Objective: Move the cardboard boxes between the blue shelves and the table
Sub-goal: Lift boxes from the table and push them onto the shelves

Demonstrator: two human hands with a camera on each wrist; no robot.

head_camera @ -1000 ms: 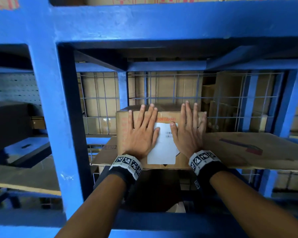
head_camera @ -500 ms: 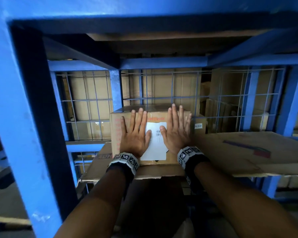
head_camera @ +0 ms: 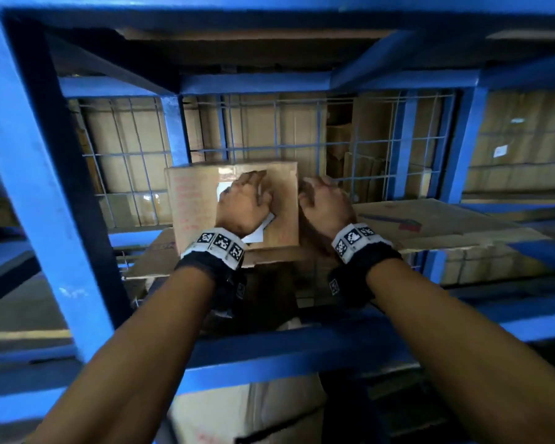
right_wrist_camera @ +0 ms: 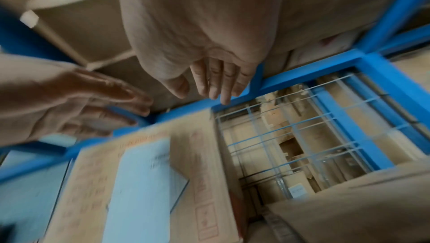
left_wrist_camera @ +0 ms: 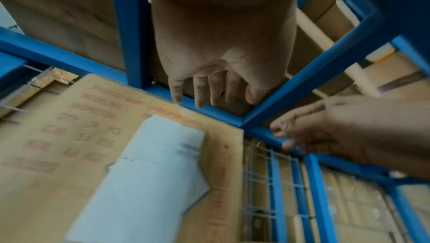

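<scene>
A brown cardboard box (head_camera: 199, 206) with red print and a white label (left_wrist_camera: 149, 169) stands on the blue shelf's cardboard liner (head_camera: 436, 225), pushed back close to the wire mesh. My left hand (head_camera: 249, 193) hovers in front of the box's face with its fingers relaxed and slightly bent, holding nothing. My right hand (head_camera: 321, 193) is just past the box's right edge, fingers also loose and empty. Both wrist views show the left hand's fingers (left_wrist_camera: 209, 90) and the right hand's fingers (right_wrist_camera: 216, 85) hanging free above the label, off the box (right_wrist_camera: 204, 173).
A blue upright post (head_camera: 45, 193) stands close on the left and a blue front beam (head_camera: 269, 357) crosses under my forearms. Wire mesh (head_camera: 375, 149) closes the shelf's back, with more boxes behind it. Another carton (head_camera: 237, 415) sits on the level below.
Both palms were pressed flat on the box's front. Now they have come off it with fingers relaxed, and the right hand has shifted right, past the box's edge.
</scene>
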